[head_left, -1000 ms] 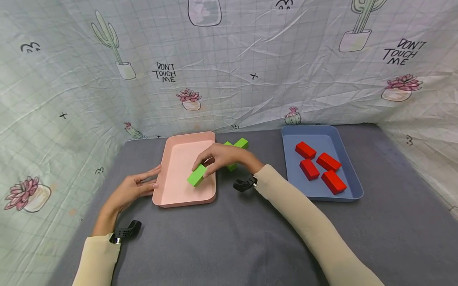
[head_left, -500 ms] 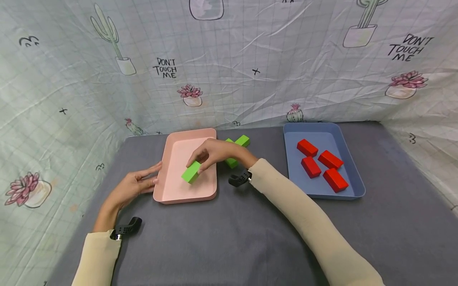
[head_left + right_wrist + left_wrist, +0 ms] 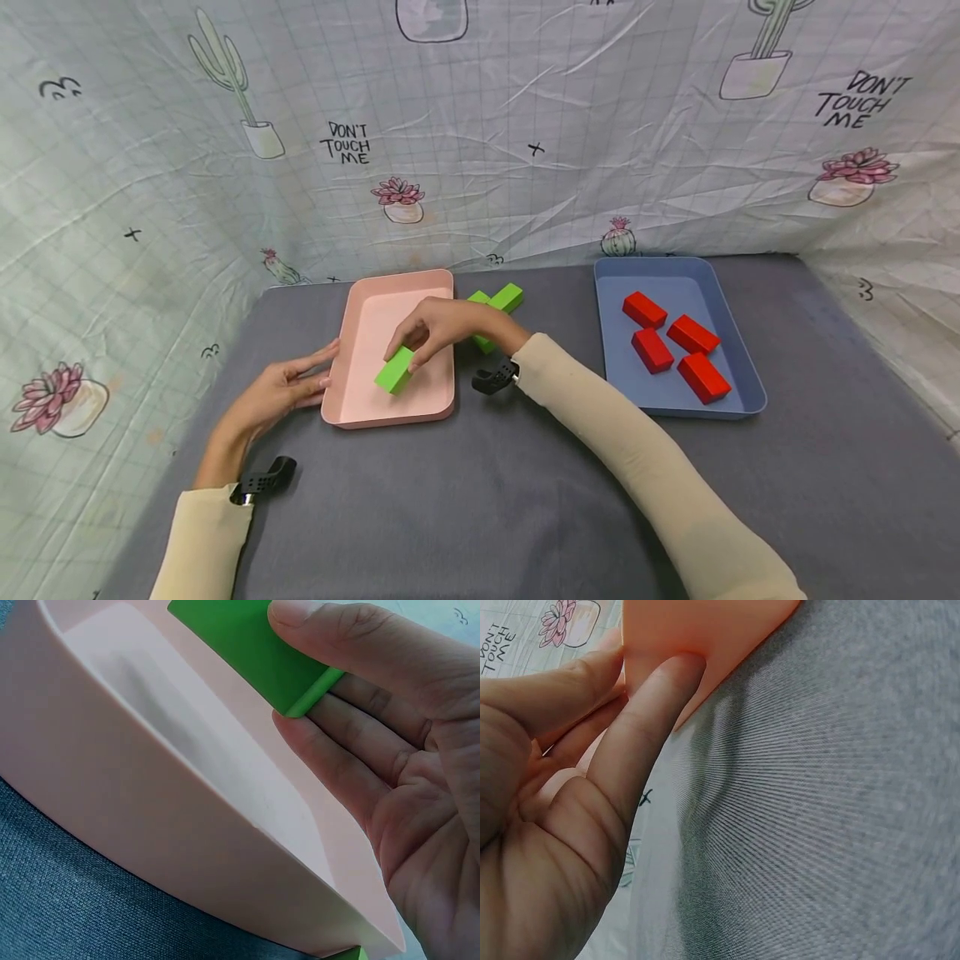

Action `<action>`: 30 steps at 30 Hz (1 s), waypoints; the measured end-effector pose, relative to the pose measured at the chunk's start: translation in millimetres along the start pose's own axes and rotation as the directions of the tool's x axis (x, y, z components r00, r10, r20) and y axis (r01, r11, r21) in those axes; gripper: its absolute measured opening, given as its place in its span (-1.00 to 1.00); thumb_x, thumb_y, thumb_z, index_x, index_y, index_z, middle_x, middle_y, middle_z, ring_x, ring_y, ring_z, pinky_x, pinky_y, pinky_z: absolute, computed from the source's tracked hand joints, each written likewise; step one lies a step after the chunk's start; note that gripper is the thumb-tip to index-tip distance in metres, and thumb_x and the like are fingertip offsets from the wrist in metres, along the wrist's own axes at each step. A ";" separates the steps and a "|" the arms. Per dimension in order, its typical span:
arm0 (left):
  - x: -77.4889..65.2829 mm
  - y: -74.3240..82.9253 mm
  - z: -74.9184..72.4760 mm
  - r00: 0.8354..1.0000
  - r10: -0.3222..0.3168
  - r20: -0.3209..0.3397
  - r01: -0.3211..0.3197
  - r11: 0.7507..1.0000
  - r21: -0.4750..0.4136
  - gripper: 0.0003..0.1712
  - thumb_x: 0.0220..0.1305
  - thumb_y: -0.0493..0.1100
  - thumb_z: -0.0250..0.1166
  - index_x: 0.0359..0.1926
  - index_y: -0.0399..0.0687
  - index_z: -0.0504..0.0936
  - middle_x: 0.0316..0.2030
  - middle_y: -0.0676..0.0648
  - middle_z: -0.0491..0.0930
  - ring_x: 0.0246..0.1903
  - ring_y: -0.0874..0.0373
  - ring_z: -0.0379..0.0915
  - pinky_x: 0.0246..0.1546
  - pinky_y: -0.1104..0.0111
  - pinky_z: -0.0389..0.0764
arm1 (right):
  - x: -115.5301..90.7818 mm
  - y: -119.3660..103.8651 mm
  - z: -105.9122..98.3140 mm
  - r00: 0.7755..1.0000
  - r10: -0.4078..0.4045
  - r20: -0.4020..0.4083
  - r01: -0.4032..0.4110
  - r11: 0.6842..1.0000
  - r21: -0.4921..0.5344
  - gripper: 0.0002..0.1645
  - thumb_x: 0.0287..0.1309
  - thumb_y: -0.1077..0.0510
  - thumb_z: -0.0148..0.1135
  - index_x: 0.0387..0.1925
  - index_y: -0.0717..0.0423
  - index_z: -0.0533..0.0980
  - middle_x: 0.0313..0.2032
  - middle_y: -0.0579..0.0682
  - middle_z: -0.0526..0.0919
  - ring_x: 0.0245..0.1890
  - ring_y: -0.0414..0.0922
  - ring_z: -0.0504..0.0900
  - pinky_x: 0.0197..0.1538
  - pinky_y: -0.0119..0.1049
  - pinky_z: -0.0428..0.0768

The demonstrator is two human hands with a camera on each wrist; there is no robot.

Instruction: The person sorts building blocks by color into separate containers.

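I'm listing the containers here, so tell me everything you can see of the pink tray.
The pink tray is a shallow, open-topped rectangle with rounded corners and smooth walls; it looks like plastic. It sits flat on the grey cloth, right side up, left of the blue tray. The left hand touches its left wall. The right hand holds a green block over it; whether that block touches its floor is unclear.

A small screened-off workspace — cactus-print sheet [image 3: 480,108] hung behind and along both sides, grey cloth [image 3: 450,508] spread below.
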State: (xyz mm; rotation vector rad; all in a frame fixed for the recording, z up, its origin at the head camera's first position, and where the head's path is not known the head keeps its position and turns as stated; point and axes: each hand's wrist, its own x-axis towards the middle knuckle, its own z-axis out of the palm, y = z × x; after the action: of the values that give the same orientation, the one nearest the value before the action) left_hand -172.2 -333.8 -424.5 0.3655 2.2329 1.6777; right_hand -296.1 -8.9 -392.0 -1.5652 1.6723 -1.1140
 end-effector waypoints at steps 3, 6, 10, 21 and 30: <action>1.1 -1.2 -0.8 1.000 0.011 0.001 -0.011 1.000 -0.004 -0.31 0.47 -0.29 0.21 0.52 -0.32 0.19 0.58 -0.13 -0.04 0.27 0.48 0.35 0.07 0.31 0.64 | 1.2 0.3 0.5 1.000 0.009 0.005 -0.009 1.000 -0.004 -0.57 0.18 0.30 0.46 0.10 0.27 0.65 0.06 0.06 0.72 0.08 -0.17 0.69 0.22 -0.26 0.61; 2.0 -1.2 -2.4 1.000 0.022 0.000 -0.022 1.000 0.009 -0.32 0.47 -0.32 0.21 0.50 -0.35 0.19 0.57 -0.17 -0.03 0.27 0.48 0.35 0.05 0.33 0.65 | 2.2 0.3 0.7 1.000 0.010 0.002 -0.010 1.000 -0.014 -0.57 0.18 0.29 0.46 0.10 0.27 0.66 0.06 0.07 0.72 0.09 -0.14 0.69 0.21 -0.26 0.61; 2.2 0.2 -4.2 1.000 0.018 -0.003 -0.018 0.999 0.037 -0.31 0.45 -0.31 0.24 0.50 -0.33 0.22 0.56 -0.16 0.00 0.26 0.49 0.35 0.03 0.33 0.66 | 3.2 0.9 1.3 1.000 0.013 -0.002 -0.013 1.000 -0.021 -0.57 0.17 0.29 0.46 0.10 0.27 0.66 0.06 0.07 0.72 0.10 -0.12 0.69 0.21 -0.27 0.61; -0.6 1.3 -4.7 1.000 -0.004 0.007 0.003 0.998 0.067 -0.28 0.43 -0.30 0.27 0.51 -0.25 0.24 0.57 -0.16 -0.01 0.25 0.50 0.36 0.02 0.30 0.67 | 6.2 6.0 5.6 0.999 0.033 0.008 -0.032 0.999 -0.041 -0.56 0.15 0.28 0.49 0.09 0.26 0.67 0.05 0.07 0.73 0.05 -0.15 0.71 0.18 -0.31 0.62; 0.2 3.0 -5.1 1.000 0.003 0.021 -0.005 0.997 0.079 -0.29 0.44 -0.28 0.26 0.52 -0.23 0.23 0.58 -0.15 -0.02 0.26 0.50 0.35 0.01 0.29 0.68 | 8.5 5.7 6.5 0.998 0.057 0.023 -0.056 0.998 -0.035 -0.58 0.14 0.30 0.49 0.07 0.27 0.68 0.02 0.06 0.75 0.04 -0.14 0.71 0.18 -0.32 0.62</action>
State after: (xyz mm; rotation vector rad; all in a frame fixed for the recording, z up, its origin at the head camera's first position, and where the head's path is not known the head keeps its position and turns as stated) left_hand -174.5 -337.4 -420.4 0.4050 2.2895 1.5831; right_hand -294.5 -18.6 -399.1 -1.5369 1.7175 -1.0394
